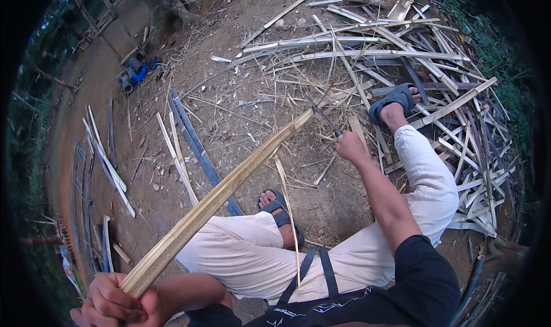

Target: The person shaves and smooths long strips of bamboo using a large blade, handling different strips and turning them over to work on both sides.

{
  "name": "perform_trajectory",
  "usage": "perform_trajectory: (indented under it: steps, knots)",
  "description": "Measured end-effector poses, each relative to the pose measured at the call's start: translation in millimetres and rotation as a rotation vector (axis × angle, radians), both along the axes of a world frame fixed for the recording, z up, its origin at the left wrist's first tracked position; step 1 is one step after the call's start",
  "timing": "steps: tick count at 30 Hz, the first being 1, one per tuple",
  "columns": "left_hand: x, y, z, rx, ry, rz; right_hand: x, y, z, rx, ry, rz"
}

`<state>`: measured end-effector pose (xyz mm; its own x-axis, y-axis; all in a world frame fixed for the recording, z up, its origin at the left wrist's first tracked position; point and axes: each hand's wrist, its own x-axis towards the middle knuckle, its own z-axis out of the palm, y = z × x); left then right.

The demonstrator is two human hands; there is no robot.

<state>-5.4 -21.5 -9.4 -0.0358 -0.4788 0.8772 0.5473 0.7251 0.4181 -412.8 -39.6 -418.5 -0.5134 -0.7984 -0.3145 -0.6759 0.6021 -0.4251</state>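
Bamboo strip [222, 191] in left hand [113, 302], knife [325, 117] in right [350, 146]

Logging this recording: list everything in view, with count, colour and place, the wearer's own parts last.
Long split strip: one, straw-yellow, slanting from lower left to centre
Knife: one, dark, at the strip's far end
Heaped strips: too many to count, pale and grey, upper right and right
Dark strips: about two, grey-blue, ground left of centre
Thin strip: one, pale, across the lap
Tubes: at least two, dark, upper left
Tree base: one, brown, top left
Ground: one, brown, throughout
Sandals: two, dark, on the feet
Trousers: one pair, off-white, lower centre
Left hand: one, bare, gripping the strip, lower left
Right hand: one, bare, holding the knife, centre
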Motion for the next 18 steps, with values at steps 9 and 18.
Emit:
perform_trajectory:
  steps: [9,18]
  knots:
    - [-28.4,-18.1,2.6,-0.008,0.098,0.018,-27.9,-14.4,-43.6,0.031,-0.041,0.020]
    - [30.0,-21.2,4.8,0.237,0.017,0.344,-3.7,5.8,-21.2,-0.043,-0.125,0.041]
